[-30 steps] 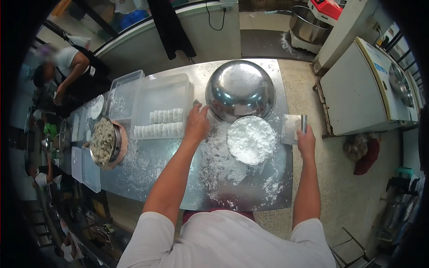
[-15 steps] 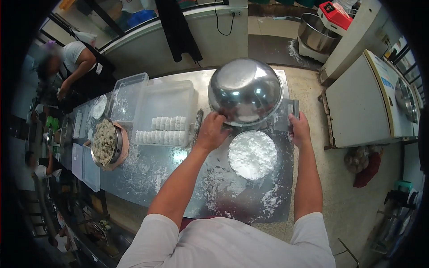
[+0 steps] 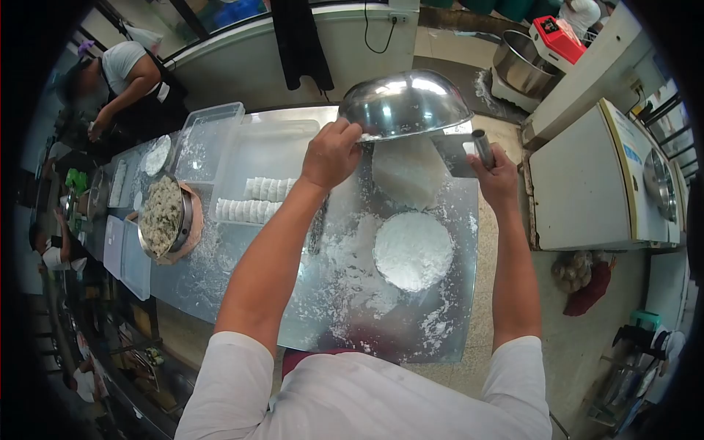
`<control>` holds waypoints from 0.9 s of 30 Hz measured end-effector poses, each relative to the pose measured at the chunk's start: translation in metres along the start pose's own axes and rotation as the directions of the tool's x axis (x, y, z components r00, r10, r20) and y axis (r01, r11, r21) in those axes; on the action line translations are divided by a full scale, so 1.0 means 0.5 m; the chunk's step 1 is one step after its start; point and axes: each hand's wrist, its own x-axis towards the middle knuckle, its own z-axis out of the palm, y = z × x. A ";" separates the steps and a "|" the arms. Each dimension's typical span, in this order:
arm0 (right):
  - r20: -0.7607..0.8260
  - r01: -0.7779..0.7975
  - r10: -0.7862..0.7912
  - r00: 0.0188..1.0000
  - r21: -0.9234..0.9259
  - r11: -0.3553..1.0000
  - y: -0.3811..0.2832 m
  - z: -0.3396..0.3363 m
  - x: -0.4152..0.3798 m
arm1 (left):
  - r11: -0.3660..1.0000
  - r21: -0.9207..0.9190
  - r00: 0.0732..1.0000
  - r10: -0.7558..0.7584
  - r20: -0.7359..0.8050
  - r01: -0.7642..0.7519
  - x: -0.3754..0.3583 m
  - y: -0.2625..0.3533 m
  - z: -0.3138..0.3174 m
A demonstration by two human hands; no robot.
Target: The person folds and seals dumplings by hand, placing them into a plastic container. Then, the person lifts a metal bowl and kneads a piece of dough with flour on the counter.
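My left hand (image 3: 331, 155) grips the near rim of an upturned steel bowl (image 3: 405, 105), which is tilted with its near edge raised. Beneath and in front of the bowl lies a pale mass of dough (image 3: 408, 173). In my right hand (image 3: 495, 173) is the tubular handle of a flat metal scraper (image 3: 456, 152), its blade beside the dough and under the bowl's right edge. A round container of white flour (image 3: 413, 251) sits nearer to me on the flour-dusted steel table (image 3: 345, 323).
Left of my left arm, a clear plastic tray (image 3: 275, 150) holds rows of white pieces. Farther left stand a pan of filling (image 3: 163, 213), another flour bowl (image 3: 157, 155) and plastic lids. A co-worker (image 3: 130, 81) leans at the table's far left.
My left hand has lifted the bowl's near edge and tilted it away, uncovering the dough. The scraper in my right hand has moved up and turned towards the dough.
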 end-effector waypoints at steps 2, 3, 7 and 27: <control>0.045 0.232 -0.228 0.973 -0.181 0.956 -0.031 -0.002 0.004 | 1.000 -0.009 0.999 -0.006 0.037 0.007 0.003 -0.007 -0.010; 0.045 0.232 -0.228 0.973 -0.183 0.955 -0.036 0.003 0.006 | 1.000 -0.006 0.998 0.000 0.059 0.000 0.002 -0.010 -0.013; 0.311 0.505 -0.406 0.859 -0.391 0.770 -0.015 0.014 0.021 | 0.999 -0.036 0.995 -0.036 0.094 0.040 -0.010 -0.003 -0.014; 0.756 0.538 0.086 0.649 -0.536 0.650 -0.019 0.132 0.057 | 0.996 -0.060 0.996 -0.070 0.057 0.073 -0.048 0.015 -0.016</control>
